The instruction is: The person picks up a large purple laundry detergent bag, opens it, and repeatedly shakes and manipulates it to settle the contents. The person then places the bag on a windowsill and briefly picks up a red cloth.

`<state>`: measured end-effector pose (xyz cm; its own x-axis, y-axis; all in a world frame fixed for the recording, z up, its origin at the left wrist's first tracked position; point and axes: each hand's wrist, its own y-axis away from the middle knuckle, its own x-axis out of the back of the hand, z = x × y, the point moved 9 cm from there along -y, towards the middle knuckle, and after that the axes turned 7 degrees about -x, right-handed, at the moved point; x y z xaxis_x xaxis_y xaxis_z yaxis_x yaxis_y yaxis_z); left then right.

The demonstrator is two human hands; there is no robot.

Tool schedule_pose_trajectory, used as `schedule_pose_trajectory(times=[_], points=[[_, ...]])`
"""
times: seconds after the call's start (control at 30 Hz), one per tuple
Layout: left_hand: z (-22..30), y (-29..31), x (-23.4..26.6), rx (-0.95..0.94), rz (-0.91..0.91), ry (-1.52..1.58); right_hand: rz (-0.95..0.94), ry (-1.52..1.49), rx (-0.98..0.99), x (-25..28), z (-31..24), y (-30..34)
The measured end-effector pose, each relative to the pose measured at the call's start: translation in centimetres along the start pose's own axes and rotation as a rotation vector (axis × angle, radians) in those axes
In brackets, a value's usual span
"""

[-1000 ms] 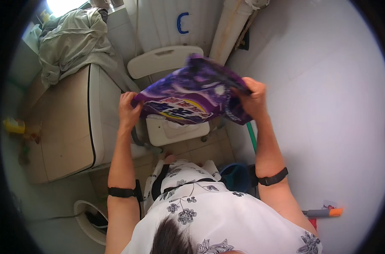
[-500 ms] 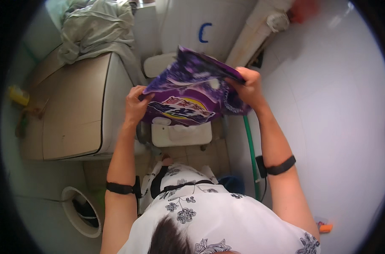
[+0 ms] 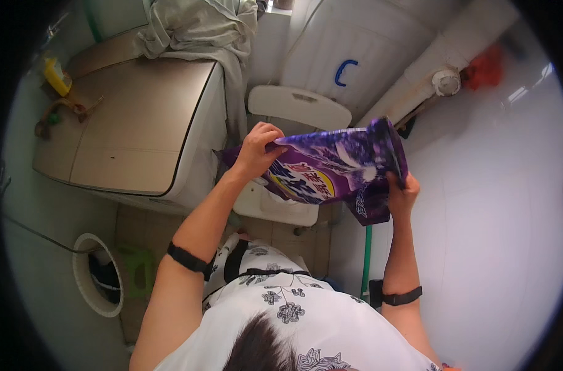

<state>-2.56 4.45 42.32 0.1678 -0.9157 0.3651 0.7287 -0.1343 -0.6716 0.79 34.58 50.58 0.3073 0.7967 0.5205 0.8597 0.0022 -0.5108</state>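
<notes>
A purple printed plastic packaging bag [image 3: 346, 157] is stretched out between my hands in front of me, above a white plastic chair [image 3: 281, 209]. My left hand [image 3: 258, 151] is closed on its upper edge toward the left end, fingers over the top. At the other end, my right hand [image 3: 403, 193] grips the side, where the plastic folds over. The bag looks limp and tilted, its printed face partly turned toward me. What is inside it, if anything, is hidden.
To the left stands a washing machine [image 3: 133, 130] with a grey cloth [image 3: 198, 31] draped at its back and a yellow bottle [image 3: 57, 76] at its far-left edge. A white basket [image 3: 83, 272] and green stool [image 3: 136, 266] are lower left. A green hose [image 3: 366, 260] runs along the right wall.
The bag has moved right and lower in the view and turned. My left hand has shifted right and holds its upper edge; my right hand has come down. The view has shifted too.
</notes>
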Motion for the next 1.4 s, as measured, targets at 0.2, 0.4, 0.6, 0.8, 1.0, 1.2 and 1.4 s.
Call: schedule_pose_trajectory(times=[0.2,0.4,0.6,0.8,1.0,1.2,1.4], points=[[1.3,-0.8,-0.4,-0.054,0.015,0.038,0.069,0.081,0.052,2.3,-0.9,1.0],[0.2,-1.6,-1.9,-0.040,-0.012,-0.005,0.032,0.313,0.027,3.1,2.6,1.9],[1.3,-1.5,-2.0,-0.094,0.084,0.007,0.085,0.255,0.003,4.3,5.8,1.8],[1.0,-0.5,-3.0,-0.107,0.131,-0.031,0.148,0.041,-0.054,5.0,8.2,2.4],[-1.5,-0.2,-5.6,-0.014,-0.071,-0.075,0.002,0.190,0.012,2.1,8.8,3.1],[0.2,0.3,-4.7,-0.066,0.116,0.023,0.179,0.252,0.071,3.4,5.5,4.4],[1.0,-0.8,-5.3,-0.082,0.091,0.055,0.204,0.092,0.044,3.6,4.8,4.6]])
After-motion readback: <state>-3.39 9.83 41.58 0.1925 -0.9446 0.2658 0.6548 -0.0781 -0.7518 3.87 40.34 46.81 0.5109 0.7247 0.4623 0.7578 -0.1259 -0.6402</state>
